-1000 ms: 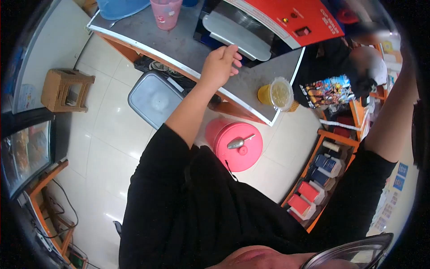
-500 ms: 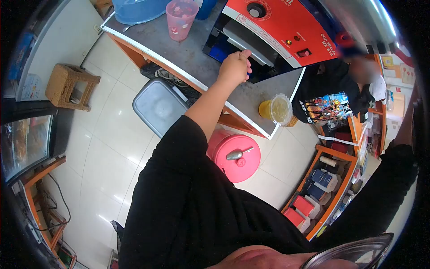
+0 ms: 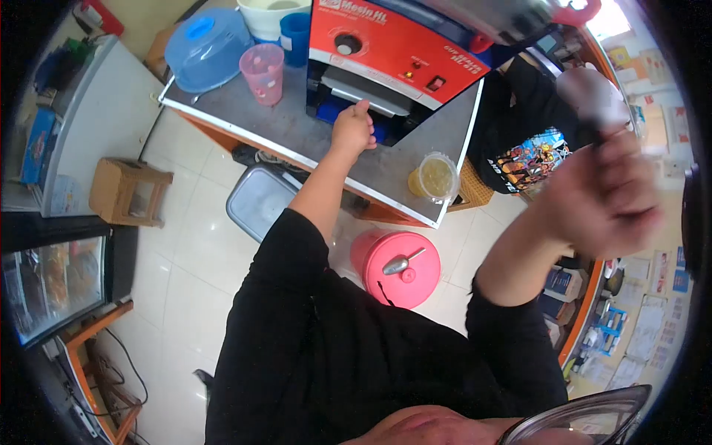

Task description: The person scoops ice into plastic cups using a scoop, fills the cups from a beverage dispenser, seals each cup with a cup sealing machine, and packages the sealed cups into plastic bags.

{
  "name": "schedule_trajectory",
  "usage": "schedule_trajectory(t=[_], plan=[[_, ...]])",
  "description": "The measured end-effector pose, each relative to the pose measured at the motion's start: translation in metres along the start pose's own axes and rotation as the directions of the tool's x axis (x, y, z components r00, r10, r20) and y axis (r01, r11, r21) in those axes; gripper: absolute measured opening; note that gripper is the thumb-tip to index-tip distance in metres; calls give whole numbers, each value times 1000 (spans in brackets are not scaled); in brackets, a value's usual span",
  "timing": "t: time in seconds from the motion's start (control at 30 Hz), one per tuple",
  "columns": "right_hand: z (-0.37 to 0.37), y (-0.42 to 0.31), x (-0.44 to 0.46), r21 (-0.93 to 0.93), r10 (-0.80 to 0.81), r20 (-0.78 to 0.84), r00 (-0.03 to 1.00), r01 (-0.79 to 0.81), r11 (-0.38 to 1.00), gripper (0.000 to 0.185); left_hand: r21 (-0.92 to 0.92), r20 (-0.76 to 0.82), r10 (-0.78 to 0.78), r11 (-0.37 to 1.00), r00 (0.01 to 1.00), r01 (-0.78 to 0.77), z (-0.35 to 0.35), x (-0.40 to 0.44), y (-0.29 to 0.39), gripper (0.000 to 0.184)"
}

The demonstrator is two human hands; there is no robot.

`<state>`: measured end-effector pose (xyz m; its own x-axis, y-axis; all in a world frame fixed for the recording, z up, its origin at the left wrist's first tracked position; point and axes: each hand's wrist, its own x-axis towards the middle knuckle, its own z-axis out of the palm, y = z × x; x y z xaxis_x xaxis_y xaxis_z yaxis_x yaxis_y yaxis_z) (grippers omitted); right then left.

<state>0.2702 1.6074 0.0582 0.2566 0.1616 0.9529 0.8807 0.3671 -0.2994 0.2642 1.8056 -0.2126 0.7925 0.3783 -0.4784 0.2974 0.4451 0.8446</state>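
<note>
Left hand (image 3: 352,132) curled at cup sealer (image 3: 397,55), any hold unclear; right hand (image 3: 604,194) blurred, grip indeterminate; a stray sweep could spill the plastic drink cup (image 3: 433,178) right of sealer.

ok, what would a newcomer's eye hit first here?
The red-fronted cup sealer dominates the counter, top centre, with the left hand at its front. The blurred right hand is raised at the right of view. In front of the counter, the bright pink bucket stands out, a metal scoop lying on its lid.
</note>
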Motion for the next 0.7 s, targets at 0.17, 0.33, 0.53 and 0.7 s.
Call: schedule_trajectory(t=[0.17,0.33,0.53,0.7], plan=[[45,7,-109,-136,-234,-150,961,215,967,46,23,-36,6,1000,999,-5,1,0,3,42],[43,8,-115,-178,-259,-157,953,231,957,44,11,-27,-7,1000,1000,7,2,-2,2,43],[41,2,-112,-174,-212,-138,967,187,967,44,66,15,-47,997,999,45,-7,4,3,43],[34,-1,-113,-123,-162,-92,983,150,981,30,86,2,-37,996,999,37,-5,-1,5,45]])
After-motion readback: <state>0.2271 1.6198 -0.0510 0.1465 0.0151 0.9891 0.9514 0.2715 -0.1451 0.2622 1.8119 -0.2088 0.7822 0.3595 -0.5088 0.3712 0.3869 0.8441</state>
